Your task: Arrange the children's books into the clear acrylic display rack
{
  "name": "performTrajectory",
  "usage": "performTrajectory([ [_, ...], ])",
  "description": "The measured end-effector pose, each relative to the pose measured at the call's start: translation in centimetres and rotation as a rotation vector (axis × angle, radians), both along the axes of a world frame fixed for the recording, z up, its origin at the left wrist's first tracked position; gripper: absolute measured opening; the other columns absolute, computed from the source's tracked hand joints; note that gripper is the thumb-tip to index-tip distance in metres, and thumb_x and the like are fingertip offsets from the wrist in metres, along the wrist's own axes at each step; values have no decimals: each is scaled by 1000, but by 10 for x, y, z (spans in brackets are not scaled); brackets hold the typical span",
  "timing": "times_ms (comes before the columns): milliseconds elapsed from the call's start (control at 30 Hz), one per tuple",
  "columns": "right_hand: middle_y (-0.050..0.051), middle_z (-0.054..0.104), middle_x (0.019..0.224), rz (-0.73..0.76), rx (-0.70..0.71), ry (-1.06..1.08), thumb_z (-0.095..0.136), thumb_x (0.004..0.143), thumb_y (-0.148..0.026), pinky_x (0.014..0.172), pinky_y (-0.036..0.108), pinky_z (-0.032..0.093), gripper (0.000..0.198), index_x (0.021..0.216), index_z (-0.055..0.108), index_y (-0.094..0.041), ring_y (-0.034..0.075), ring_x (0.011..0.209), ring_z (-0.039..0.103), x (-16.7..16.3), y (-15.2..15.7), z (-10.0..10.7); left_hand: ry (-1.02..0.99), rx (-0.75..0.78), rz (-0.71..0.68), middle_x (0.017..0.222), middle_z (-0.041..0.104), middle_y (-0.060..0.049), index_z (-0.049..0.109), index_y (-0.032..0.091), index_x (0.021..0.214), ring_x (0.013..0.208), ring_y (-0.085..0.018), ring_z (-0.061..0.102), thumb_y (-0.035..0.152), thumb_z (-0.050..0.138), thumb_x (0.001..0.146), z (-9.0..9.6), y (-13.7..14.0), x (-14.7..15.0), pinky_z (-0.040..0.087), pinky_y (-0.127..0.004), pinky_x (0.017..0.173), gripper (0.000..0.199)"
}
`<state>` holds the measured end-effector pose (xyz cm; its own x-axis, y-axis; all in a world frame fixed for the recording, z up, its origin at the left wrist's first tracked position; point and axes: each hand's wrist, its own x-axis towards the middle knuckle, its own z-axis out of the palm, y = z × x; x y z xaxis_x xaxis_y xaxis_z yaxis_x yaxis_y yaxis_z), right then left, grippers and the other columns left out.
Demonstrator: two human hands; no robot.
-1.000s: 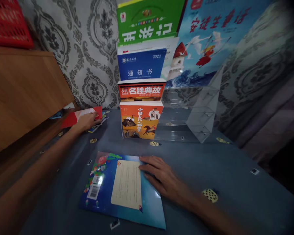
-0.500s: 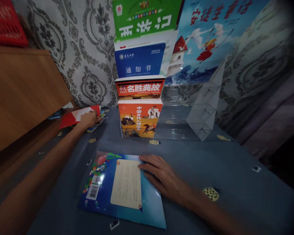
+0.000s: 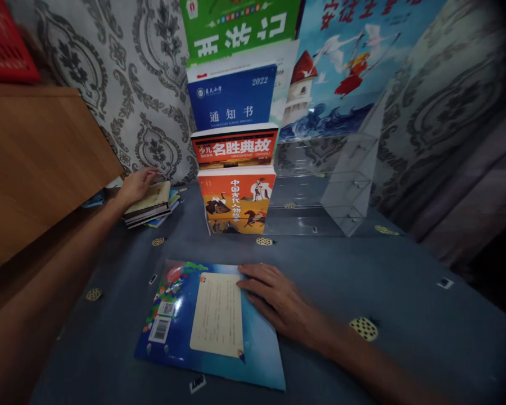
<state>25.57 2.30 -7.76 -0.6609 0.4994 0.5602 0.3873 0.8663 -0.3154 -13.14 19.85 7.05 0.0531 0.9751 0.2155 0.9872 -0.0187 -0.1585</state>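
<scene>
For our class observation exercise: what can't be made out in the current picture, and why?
All in the head view:
Blue book: underside hidden, as it lies flat; panel print too small.
Left hand: palm hidden by its back, so any grip is unclear.
Green book: top cut off by upper edge.
Blue booklet: bottom hidden by the red book.
Red basket: cut off by left edge.

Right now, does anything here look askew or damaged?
Slightly askew: the stack of books by the left hand looks untidy, because its lower books jut out rightward at a different angle. No damage is visible.
</scene>
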Motion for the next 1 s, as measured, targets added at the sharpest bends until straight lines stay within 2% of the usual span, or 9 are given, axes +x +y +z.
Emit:
performTrajectory([
  [67, 16, 70, 126, 4, 4, -8, 45, 104, -24, 99, 46, 56, 28, 118, 68, -17, 25, 117, 66, 0, 0, 0, 16, -54, -64, 140, 64, -8, 47, 22, 148, 124, -23, 62, 40, 21, 106, -16, -5, 7, 46, -31, 99, 52],
  [133, 15, 70, 127, 1, 8, -20, 46, 104, -24, 99, 47, 56, 28, 118, 68, -17, 25, 117, 66, 0, 0, 1, 45, -97, -95, 139, 65, -8, 50, 24, 145, 123, -24, 63, 44, 34, 103, -33, -8, 14, 47, -29, 97, 49],
  [200, 15, 69, 128, -9, 0, -28, 46, 104, -25, 99, 47, 56, 28, 119, 68, -18, 25, 118, 66, 1, 0, 1, 75, -103, -70, 138, 64, -15, 52, 18, 142, 120, -29, 64, 44, 42, 99, -46, -6, 20, 48, -33, 93, 51],
  [267, 15, 69, 129, -15, -15, -36, 46, 104, -25, 101, 47, 55, 28, 119, 68, -18, 25, 119, 65, 1, -1, 2, 100, -99, -22, 131, 67, -22, 58, 12, 133, 115, -34, 66, 44, 45, 97, -50, -2, 23, 50, -36, 88, 50],
  [400, 16, 69, 129, -8, -22, -34, 45, 104, -25, 101, 47, 54, 28, 119, 68, -17, 25, 120, 64, 2, -1, 1, 148, -101, 44, 116, 72, -23, 66, 11, 114, 108, -35, 69, 39, 42, 98, -37, 6, 23, 50, -37, 86, 41],
  [567, 14, 68, 130, -4, -38, -38, 48, 102, -23, 101, 48, 54, 27, 120, 68, -20, 25, 119, 65, 1, 0, 0, 195, -44, 94, 119, 70, -25, 57, 7, 128, 110, -35, 68, 38, 28, 105, -3, 2, 13, 49, -38, 87, 49],
  [733, 14, 69, 130, -13, -33, -34, 47, 103, -23, 100, 48, 54, 27, 119, 68, -19, 25, 117, 65, 0, 0, -1, 211, -16, 129, 116, 71, -21, 58, 7, 122, 108, -30, 67, 42, 30, 107, 25, -5, -1, 48, -33, 87, 48],
  [833, 15, 69, 128, -9, -14, -24, 46, 104, -24, 100, 47, 55, 27, 119, 68, -18, 26, 117, 65, 0, 1, -2, 204, -16, 120, 115, 72, -17, 58, 8, 120, 106, -26, 66, 42, 31, 107, 28, -6, -6, 47, -30, 86, 45],
  [1000, 15, 69, 129, 2, -38, -22, 47, 103, -23, 101, 48, 54, 28, 121, 68, -19, 26, 119, 65, 0, 1, -2, 158, -23, 74, 111, 73, -19, 59, 9, 122, 103, -29, 67, 42, 36, 106, 19, -2, -13, 46, -33, 85, 44],
])
